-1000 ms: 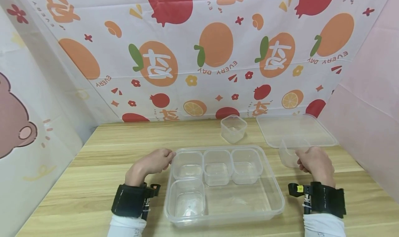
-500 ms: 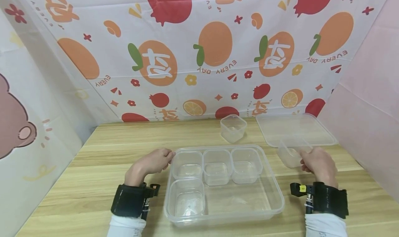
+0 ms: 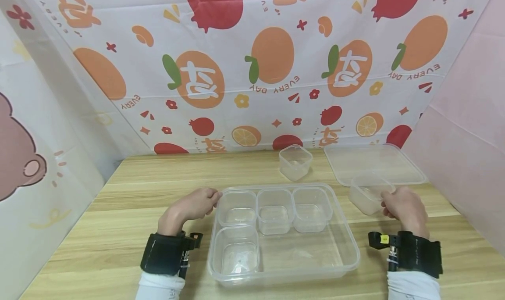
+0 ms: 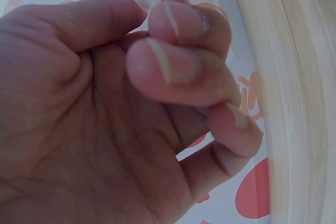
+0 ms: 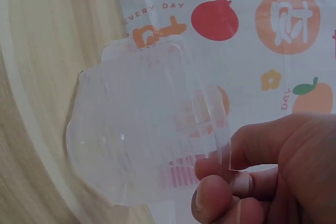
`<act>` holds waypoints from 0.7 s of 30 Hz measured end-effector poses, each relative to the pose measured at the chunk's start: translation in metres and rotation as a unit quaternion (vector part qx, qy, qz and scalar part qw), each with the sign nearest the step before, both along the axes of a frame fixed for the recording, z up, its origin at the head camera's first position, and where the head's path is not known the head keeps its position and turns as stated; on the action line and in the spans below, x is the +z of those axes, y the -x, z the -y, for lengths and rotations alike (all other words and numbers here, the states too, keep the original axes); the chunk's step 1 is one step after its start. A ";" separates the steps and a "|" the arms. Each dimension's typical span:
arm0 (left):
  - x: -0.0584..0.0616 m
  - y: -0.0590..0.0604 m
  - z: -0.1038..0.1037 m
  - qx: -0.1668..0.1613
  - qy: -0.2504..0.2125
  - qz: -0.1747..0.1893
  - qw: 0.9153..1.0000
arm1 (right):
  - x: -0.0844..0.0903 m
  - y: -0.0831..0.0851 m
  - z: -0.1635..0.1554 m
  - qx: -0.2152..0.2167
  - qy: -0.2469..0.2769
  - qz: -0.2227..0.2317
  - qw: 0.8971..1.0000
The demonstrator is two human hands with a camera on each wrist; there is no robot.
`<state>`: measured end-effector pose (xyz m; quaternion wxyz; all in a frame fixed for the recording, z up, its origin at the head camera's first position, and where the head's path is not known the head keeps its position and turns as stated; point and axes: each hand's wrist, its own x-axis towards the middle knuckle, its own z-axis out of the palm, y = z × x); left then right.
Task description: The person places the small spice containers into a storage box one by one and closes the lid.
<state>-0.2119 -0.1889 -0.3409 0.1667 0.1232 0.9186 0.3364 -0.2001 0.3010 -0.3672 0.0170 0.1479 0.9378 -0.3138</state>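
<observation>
My left hand (image 3: pixel 197 203) pinches the rim of a large clear plastic food container (image 3: pixel 300 258) at its far left corner, thumb and forefinger together at the edge. Inside it stand several small clear boxes: three along the far side, and one small box (image 3: pixel 238 251) at the near left. To the right, my right hand (image 3: pixel 404 207) holds another small clear box (image 3: pixel 364 199) by its rim. In the right wrist view the thumb and fingers pinch the wall of this box (image 5: pixel 142 129) from both sides.
One more small box (image 3: pixel 295 163) stands behind the container. A flat clear lid (image 3: pixel 372 162) lies at the back right, partly overlapped by the held box. Printed cloth (image 3: pixel 272 111) hangs behind the wooden table (image 3: pixel 98 230), and cloth also hangs at both sides.
The right hand has shifted slightly to the right, and the small box in it has turned and swung a little left. The left hand and the large container have stayed in place.
</observation>
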 end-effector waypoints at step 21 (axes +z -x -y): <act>0.000 -0.001 -0.002 0.003 0.003 0.003 1.000 | 0.028 -0.010 0.012 0.024 -0.003 -0.043 0.999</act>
